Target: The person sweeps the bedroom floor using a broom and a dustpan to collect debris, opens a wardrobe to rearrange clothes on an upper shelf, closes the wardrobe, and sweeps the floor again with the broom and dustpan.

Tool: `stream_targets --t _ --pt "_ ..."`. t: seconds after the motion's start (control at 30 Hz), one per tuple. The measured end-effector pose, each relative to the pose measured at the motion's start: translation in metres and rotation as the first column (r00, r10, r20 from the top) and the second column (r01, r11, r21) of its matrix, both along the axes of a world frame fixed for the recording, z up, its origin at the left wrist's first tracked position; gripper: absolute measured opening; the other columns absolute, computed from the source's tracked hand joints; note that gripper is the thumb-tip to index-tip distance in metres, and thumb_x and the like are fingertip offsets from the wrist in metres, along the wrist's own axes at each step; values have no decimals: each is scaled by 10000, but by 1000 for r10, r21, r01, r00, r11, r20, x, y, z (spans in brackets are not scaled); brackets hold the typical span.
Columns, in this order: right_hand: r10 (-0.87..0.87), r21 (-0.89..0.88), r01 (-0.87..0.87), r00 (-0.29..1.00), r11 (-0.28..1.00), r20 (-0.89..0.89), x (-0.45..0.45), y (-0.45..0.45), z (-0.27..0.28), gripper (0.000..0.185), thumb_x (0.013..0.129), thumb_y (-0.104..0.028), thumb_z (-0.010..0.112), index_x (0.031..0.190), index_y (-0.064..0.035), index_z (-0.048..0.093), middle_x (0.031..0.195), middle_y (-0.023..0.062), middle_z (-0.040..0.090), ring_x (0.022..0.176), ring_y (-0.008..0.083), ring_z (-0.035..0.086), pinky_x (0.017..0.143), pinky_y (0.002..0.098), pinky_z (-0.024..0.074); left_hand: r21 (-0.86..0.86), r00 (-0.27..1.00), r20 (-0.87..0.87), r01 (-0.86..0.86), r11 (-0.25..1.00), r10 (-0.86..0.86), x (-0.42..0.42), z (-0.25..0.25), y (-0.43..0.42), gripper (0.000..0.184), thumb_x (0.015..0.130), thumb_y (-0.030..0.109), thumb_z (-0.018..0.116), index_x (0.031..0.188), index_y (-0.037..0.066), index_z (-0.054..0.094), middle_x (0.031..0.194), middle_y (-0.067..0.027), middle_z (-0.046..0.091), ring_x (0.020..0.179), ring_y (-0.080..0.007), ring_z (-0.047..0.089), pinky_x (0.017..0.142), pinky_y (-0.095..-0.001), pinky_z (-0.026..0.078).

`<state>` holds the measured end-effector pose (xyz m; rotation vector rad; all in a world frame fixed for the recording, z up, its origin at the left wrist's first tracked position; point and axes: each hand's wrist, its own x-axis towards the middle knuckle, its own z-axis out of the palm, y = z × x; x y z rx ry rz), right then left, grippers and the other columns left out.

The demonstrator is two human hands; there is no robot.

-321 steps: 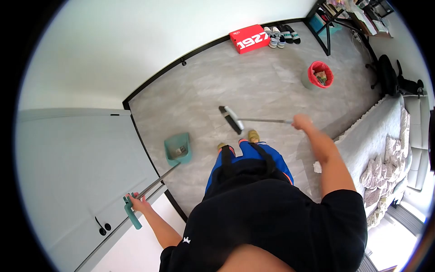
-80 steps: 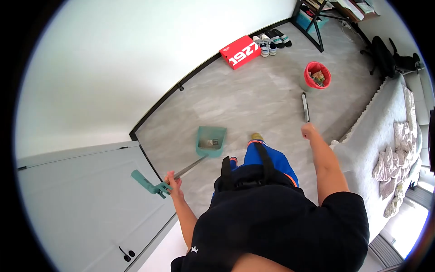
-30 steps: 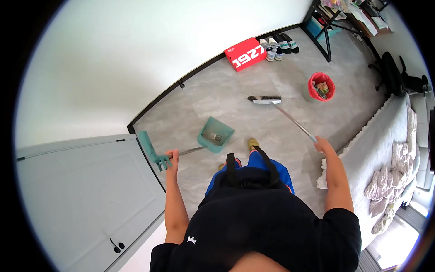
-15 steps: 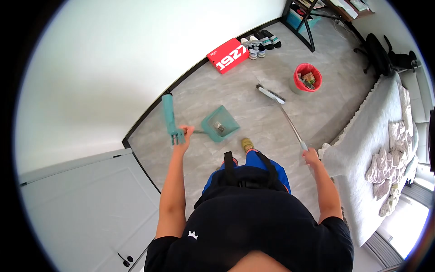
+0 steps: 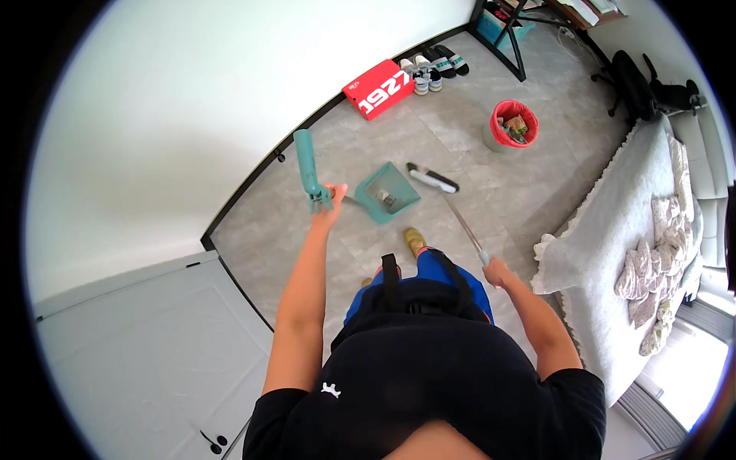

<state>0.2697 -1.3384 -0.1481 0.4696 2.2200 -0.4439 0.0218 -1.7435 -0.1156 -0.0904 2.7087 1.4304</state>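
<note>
My left hand [image 5: 328, 208] is closed around the handle of a teal dustpan [image 5: 391, 186], near the handle's toothed top end. Some small debris [image 5: 386, 197] lies in the pan, which is at floor level ahead of my feet. My right hand [image 5: 498, 273] grips the grey grip of a broom [image 5: 435, 180] with a metal stick. The broom's white head with dark bristles is on the floor, just right of the dustpan's open edge and apart from it.
A bin with a red liner [image 5: 512, 126] holding rubbish stands ahead right. Against the wall are a red shoebox [image 5: 377, 90] and several shoes [image 5: 429, 69]. A bed [image 5: 594, 261] lies on the right, a desk frame [image 5: 512, 38] at the back, a white door [image 5: 146, 330] on the left.
The broom head has moved left and nearer the dustpan, with my right hand moving left too. My left hand and the dustpan have shifted forward and slightly right.
</note>
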Motion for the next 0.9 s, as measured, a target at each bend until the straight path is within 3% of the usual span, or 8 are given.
stream_targets --t 0.13,0.23,0.33,0.43,0.53,0.73,0.83,0.9 --pt "-413 -214 428 904 878 114 6 0 65 281 783 -229 489 885 32 490 701 174 566 542 230 570 441 346 442 -16 1000 6 -19 1000 19 8 12 8 385 723 387 607 660 19 513 560 -51 465 542 -163 443 511 -317 366" --pt "-556 -244 575 818 781 148 26 13 68 287 778 -253 501 874 18 494 659 147 531 478 204 518 390 326 408 -29 999 34 -34 999 35 16 20 6 359 724 372 607 666 26 527 561 -50 485 545 -166 464 520 -314 380" --pt "-482 -183 481 875 857 45 25 9 74 274 786 -254 483 861 9 500 711 176 563 573 259 567 481 373 443 -22 999 19 -38 999 38 21 21 0 346 720 364 611 670 30 536 570 -49 505 553 -169 483 532 -308 393" --pt "-192 -32 189 965 981 -182 13 13 32 295 793 -263 464 871 17 510 789 202 580 726 322 581 626 418 450 -18 998 -26 -60 998 59 26 17 -5 337 716 356 618 672 32 540 575 -50 516 555 -175 492 537 -306 401" --pt "-138 50 152 968 987 -210 -19 -7 13 326 797 -272 446 874 37 514 853 230 570 847 363 547 745 442 416 -21 995 -56 -82 996 81 33 23 -14 329 715 350 621 668 35 539 570 -54 515 547 -187 491 532 -309 402" --pt "240 77 -236 969 969 -58 -13 -23 -4 358 787 -274 467 872 70 514 819 269 560 798 409 542 735 448 422 -110 997 -54 -62 992 57 35 17 -37 334 722 352 611 656 37 523 557 -63 505 530 -209 491 513 -324 394" --pt "284 42 -281 954 959 -99 3 -25 19 299 772 -244 476 833 43 534 798 226 572 754 352 573 664 416 454 -110 997 -66 -43 993 36 37 15 -35 338 731 352 600 656 33 516 554 -66 503 524 -213 493 505 -326 391" --pt "83 -119 -90 995 989 -62 7 -17 27 285 767 -239 479 820 35 539 781 224 571 735 347 573 645 417 449 -92 996 -80 -39 995 31 38 12 -34 339 737 352 592 656 32 515 552 -67 500 520 -213 491 501 -325 389"
